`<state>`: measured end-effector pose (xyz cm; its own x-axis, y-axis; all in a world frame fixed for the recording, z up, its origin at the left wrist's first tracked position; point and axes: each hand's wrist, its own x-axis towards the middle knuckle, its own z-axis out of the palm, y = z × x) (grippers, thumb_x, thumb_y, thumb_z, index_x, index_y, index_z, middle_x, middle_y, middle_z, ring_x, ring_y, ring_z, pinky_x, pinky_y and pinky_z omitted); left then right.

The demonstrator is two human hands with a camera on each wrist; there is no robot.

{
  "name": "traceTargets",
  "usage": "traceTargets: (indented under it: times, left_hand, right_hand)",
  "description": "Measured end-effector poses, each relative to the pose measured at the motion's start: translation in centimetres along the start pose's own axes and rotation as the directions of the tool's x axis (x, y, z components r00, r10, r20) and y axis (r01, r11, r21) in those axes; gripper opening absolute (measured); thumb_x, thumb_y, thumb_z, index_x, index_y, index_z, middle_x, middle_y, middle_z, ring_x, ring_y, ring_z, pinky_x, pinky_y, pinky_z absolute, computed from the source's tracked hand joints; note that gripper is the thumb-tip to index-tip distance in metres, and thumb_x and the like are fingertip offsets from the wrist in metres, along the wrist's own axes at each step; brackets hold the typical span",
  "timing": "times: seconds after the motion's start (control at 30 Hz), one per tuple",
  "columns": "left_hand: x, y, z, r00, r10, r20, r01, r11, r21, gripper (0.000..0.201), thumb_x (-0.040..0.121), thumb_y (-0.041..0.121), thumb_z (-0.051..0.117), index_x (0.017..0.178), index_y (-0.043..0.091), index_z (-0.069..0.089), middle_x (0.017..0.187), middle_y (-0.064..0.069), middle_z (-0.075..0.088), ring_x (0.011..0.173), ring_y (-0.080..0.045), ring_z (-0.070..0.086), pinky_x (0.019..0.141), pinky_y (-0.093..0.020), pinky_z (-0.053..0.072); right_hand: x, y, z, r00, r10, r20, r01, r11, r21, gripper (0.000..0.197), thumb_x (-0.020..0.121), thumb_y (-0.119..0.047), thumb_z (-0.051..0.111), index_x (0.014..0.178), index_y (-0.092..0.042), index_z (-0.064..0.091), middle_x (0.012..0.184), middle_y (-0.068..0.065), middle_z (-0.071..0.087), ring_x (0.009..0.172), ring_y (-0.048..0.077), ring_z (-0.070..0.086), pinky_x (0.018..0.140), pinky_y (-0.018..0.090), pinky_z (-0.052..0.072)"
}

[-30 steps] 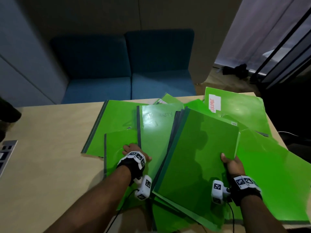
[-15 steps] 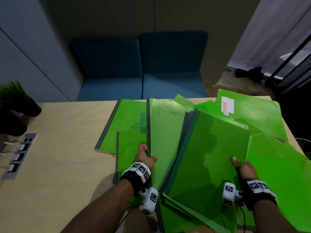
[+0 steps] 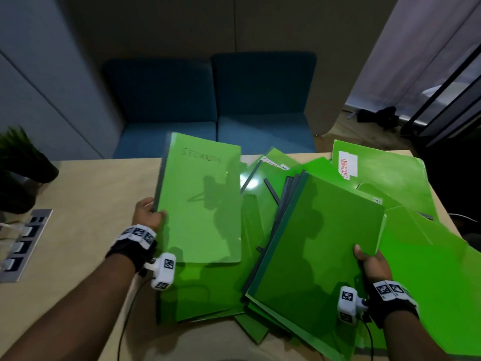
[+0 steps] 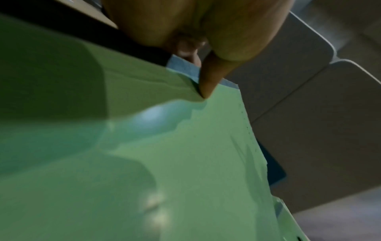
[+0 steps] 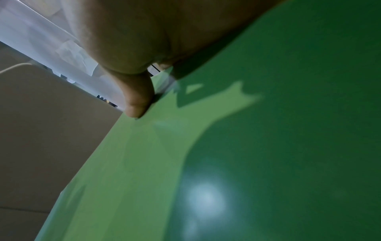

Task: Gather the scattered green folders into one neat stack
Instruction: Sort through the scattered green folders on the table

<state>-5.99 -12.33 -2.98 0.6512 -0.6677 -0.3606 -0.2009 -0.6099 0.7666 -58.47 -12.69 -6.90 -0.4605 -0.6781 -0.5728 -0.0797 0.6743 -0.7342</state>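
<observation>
My left hand pinches the dark spine edge of a green folder marked "SECURITY" and holds it lifted above the table. In the left wrist view my thumb presses on that folder. My right hand grips the right edge of a stack of several green folders, raised and tilted. In the right wrist view the thumb lies on the stack's top cover. More green folders lie scattered beneath, one labelled "DOCUMENT" at the back right.
The folders lie on a light wooden table. A socket panel is set into its left side, with a dark plant behind it. A blue sofa stands beyond the far edge.
My left hand took the "SECURITY" folder by its spine and lifted it up and to the left, off the pile. My right hand kept hold of the stack.
</observation>
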Motion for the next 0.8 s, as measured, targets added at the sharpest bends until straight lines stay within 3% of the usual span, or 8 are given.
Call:
traceTargets:
  times: [0.1,0.27,0.37,0.43,0.53,0.63,0.7,0.8]
  left_hand:
    - [-0.3,-0.9,-1.7,1.000,-0.027,0.007,0.027,0.998,-0.063,0.046,0.085,0.009,0.071,0.127,0.002,0.054,0.114,-0.020,0.064,0.081,-0.027,0.060,0.067,-0.031,0.051]
    - [-2.5,-3.0,-1.0,0.998,-0.031,-0.056,0.032,0.999,0.018,0.057,0.081,0.006,0.073,0.130,0.005,0.044,0.110,-0.009,0.052,0.096,-0.029,0.055,0.088,-0.040,0.048]
    - [-2.0,-2.9,-1.7,0.990,0.038,-0.138,-0.036,0.999,0.017,0.056,0.078,0.000,0.073,0.128,0.009,0.048,0.131,-0.019,0.044,0.104,-0.025,0.052,0.096,-0.036,0.046]
    - [-1.6,-2.6,-2.5,0.991,0.080,-0.112,-0.085,0.995,-0.045,0.054,0.083,-0.004,0.067,0.129,0.010,0.045,0.129,-0.020,0.052,0.096,-0.028,0.058,0.084,-0.039,0.052]
    - [-0.5,-2.6,-3.9,0.993,0.088,-0.074,-0.096,0.989,-0.111,0.055,0.085,-0.003,0.065,0.132,0.012,0.041,0.107,-0.018,0.064,0.075,-0.027,0.059,0.064,-0.035,0.049]
    - [-0.3,-2.5,-5.1,0.989,0.059,-0.135,-0.081,0.983,-0.165,0.053,0.085,-0.004,0.065,0.133,0.011,0.049,0.108,-0.016,0.063,0.086,-0.028,0.058,0.076,-0.042,0.050]
    - [-0.4,-2.8,-5.7,0.989,-0.023,-0.149,-0.023,0.953,-0.302,0.050,0.084,-0.003,0.064,0.131,0.012,0.053,0.111,-0.012,0.063,0.095,-0.027,0.057,0.085,-0.043,0.048]
    - [0.0,-4.3,-6.6,0.971,-0.207,-0.116,0.124,0.859,-0.497,0.063,0.077,0.039,0.075,0.131,0.014,0.055,0.116,-0.011,0.065,0.110,-0.032,0.058,0.090,-0.046,0.049]
  right_hand:
    - [0.2,0.2,0.2,1.000,0.021,-0.016,-0.021,1.000,-0.015,0.059,0.088,-0.031,0.067,0.135,-0.003,0.044,0.131,0.021,0.056,0.102,0.036,0.057,0.082,0.042,0.047]
    - [0.7,0.3,0.4,0.999,0.024,-0.022,-0.024,1.000,0.001,0.058,0.089,-0.029,0.066,0.137,-0.004,0.044,0.129,0.019,0.058,0.108,0.038,0.058,0.086,0.044,0.044]
    - [0.3,0.1,0.3,0.999,0.017,-0.033,-0.018,1.000,-0.014,0.052,0.089,-0.030,0.067,0.131,-0.006,0.049,0.126,0.020,0.061,0.104,0.039,0.060,0.088,0.048,0.046]
    - [0.2,0.1,0.3,1.000,0.005,-0.030,-0.005,1.000,-0.008,0.051,0.088,-0.031,0.067,0.129,-0.006,0.050,0.125,0.019,0.061,0.105,0.040,0.060,0.091,0.051,0.046]
    - [0.3,0.1,0.0,1.000,0.017,0.002,-0.017,0.999,0.039,0.067,0.085,-0.038,0.068,0.140,-0.010,0.041,0.136,0.015,0.055,0.114,0.039,0.056,0.098,0.054,0.043]
    - [0.3,0.0,-0.7,0.999,-0.021,0.046,0.015,0.992,0.125,0.053,0.089,-0.032,0.065,0.134,-0.010,0.048,0.126,0.007,0.059,0.094,0.027,0.059,0.084,0.038,0.045]
    - [-0.1,-0.3,-1.2,0.996,-0.059,0.062,0.045,0.978,0.201,0.058,0.084,-0.035,0.070,0.132,-0.009,0.052,0.117,0.006,0.063,0.095,0.024,0.061,0.082,0.036,0.046]
    - [-0.4,-1.2,-2.2,0.994,-0.106,0.028,0.093,0.953,0.287,0.050,0.086,-0.035,0.068,0.123,-0.006,0.055,0.095,0.008,0.065,0.065,0.016,0.068,0.059,0.027,0.050]
